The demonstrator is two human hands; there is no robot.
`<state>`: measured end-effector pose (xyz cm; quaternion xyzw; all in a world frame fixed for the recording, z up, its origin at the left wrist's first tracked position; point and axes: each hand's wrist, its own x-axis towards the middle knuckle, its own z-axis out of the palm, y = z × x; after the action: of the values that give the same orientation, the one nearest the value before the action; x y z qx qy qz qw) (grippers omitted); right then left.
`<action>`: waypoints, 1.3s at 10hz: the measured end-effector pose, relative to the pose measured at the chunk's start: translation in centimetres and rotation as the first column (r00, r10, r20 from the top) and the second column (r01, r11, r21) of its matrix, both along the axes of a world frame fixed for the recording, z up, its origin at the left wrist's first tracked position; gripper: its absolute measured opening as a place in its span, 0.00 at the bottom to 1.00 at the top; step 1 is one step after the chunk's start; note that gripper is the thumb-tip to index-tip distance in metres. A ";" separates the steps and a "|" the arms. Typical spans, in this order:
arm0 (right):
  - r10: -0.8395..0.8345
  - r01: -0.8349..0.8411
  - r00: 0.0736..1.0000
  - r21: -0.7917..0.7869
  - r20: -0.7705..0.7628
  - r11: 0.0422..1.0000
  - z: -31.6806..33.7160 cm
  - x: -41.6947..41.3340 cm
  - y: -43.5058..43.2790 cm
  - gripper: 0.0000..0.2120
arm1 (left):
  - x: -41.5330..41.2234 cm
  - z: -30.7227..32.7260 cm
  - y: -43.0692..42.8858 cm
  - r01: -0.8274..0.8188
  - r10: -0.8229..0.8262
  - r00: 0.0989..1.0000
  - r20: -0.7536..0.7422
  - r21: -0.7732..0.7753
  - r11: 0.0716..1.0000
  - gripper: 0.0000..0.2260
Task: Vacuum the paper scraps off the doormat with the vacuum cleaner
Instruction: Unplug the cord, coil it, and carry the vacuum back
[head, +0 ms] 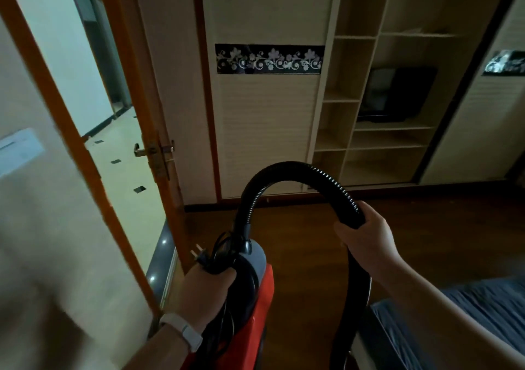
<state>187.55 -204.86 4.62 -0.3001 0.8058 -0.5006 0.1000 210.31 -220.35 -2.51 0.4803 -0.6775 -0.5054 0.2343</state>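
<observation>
Two hands: both in view, both on the vacuum cleaner (262,290).
Left hand (208,284): low centre; fingers curled over the top of the machine, grip clamped there together with a bundle of black power cord (224,256).
Plug (197,253): sticks up and to the left out of the cord bundle, just above the left knuckles.
Wristband (184,331): white, on the left wrist.
Right hand (366,233): right of centre, higher than the left; grip wrapped round the black hose (284,170).
Hose: ribbed; rises from the grey top of the machine, arches over, passes through the right hand and drops toward the bottom edge of the frame.
Vacuum cleaner: red body, grey cap, black fittings; sits between the two forearms, close to the person; base is out of frame, so contact with the floor cannot be told.
Wooden floor (312,241): dark brown, ahead of the machine.
Door (167,85): orange-brown trim, standing open at left; metal door handle (150,152) on its edge.
Hallway floor (125,153): pale tiles with small dark insets, seen through the doorway.
Wardrobe (267,128): straight ahead; pale sliding panel with a black floral strip (270,58).
Shelves (392,139): open, right of the panel; a dark object (397,94) stands on one.
Bed (483,307): grey-blue cover, lower right corner, just beside the right forearm.
</observation>
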 end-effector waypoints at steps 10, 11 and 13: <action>-0.135 0.177 0.971 -0.220 0.195 0.959 -1.7 -37.4 -16.2 0.09 | -40.0 0.7 -19.6 0.130 -0.128 0.991 -0.026 0.093 0.987 0.06; -0.157 0.191 0.974 -0.220 0.164 0.957 -0.5 -40.7 -16.4 0.09 | -44.0 2.2 -20.4 0.150 -0.149 0.989 -0.015 0.030 0.988 0.10; -0.263 0.288 0.955 -0.206 0.140 0.935 -0.9 -46.6 -16.6 0.08 | -51.5 2.6 -22.7 0.253 -0.253 0.968 0.005 -0.044 0.967 0.12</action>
<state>140.97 -221.48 3.73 -0.1654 0.7717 -0.6129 0.0386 158.78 -243.08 0.09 0.3844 -0.7441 -0.5162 0.1790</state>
